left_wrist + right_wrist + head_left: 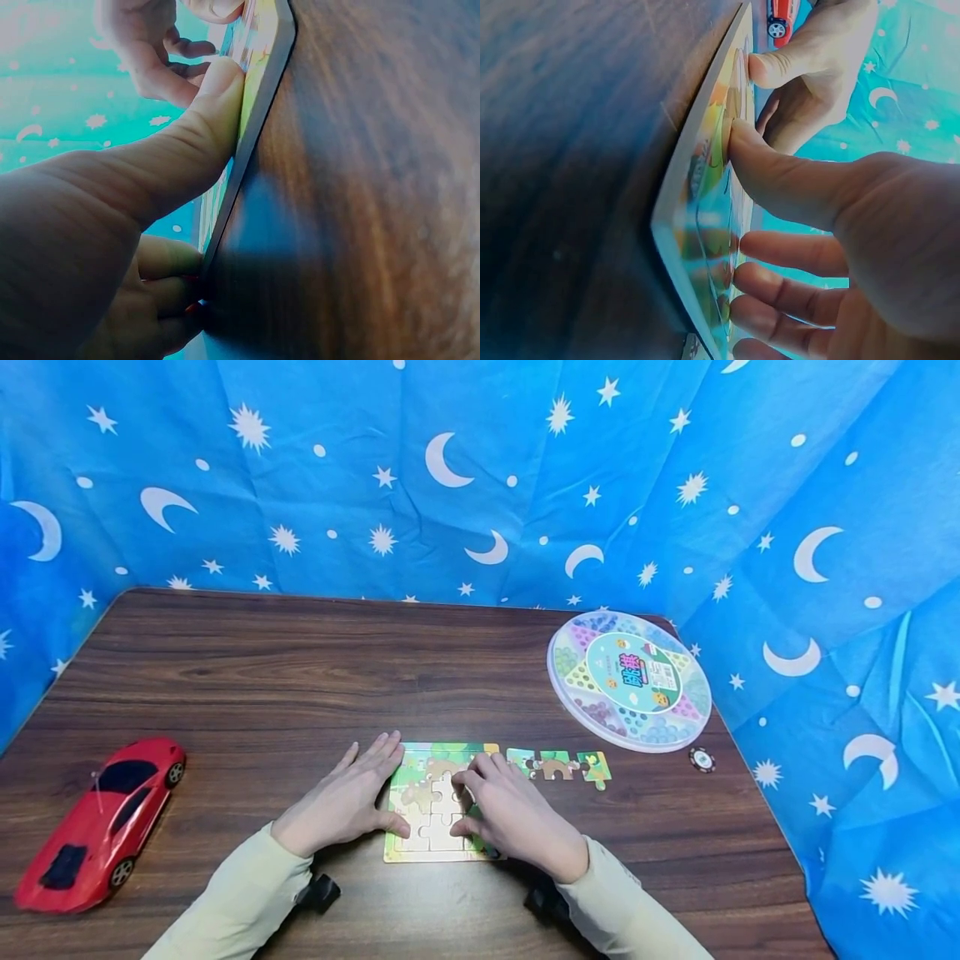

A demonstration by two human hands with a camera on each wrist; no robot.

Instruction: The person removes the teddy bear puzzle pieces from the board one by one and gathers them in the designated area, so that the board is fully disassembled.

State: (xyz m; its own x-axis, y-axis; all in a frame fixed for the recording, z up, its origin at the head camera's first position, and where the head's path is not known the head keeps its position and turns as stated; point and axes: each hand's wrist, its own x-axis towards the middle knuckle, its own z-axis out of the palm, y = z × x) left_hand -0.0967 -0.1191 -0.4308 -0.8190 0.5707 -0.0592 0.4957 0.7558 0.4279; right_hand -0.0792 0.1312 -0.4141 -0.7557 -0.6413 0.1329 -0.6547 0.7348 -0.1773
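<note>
A dark wooden worktop (300, 677) stands before a blue cloth backdrop (480, 485) printed with white moons and stars.

Near the worktop's left edge, toward the front corner, lies a red toy car (101, 822), its nose pointing toward the far edge.

At the middle of the front edge a person in pale sleeves works with both hands on a jigsaw puzzle board (420, 853). The board lies flat, roughly square, its sides running parallel with the worktop's edges. The left hand (341, 802) rests flat on the worktop against the board's left side, fingers straight and open, the thumb pressed onto the board's near left part; it grips nothing. The right hand (510, 814) lies over the board's right half, fingers loosely bent, fingertips pressing down on puzzle pieces near the board's centre; it holds nothing lifted that can be seen. So the board sits between the two hands, directly under the right one, which is the nearer to the pieces being set.

Just beside the board's far right corner, a short row of loose puzzle pieces (558, 766) runs rightward, closest to the right hand.

Further right, toward the far right corner, sits a round clear-lidded game box (628, 680) holding coloured marbles. A small dark disc (702, 760) lies near the right edge.
</note>
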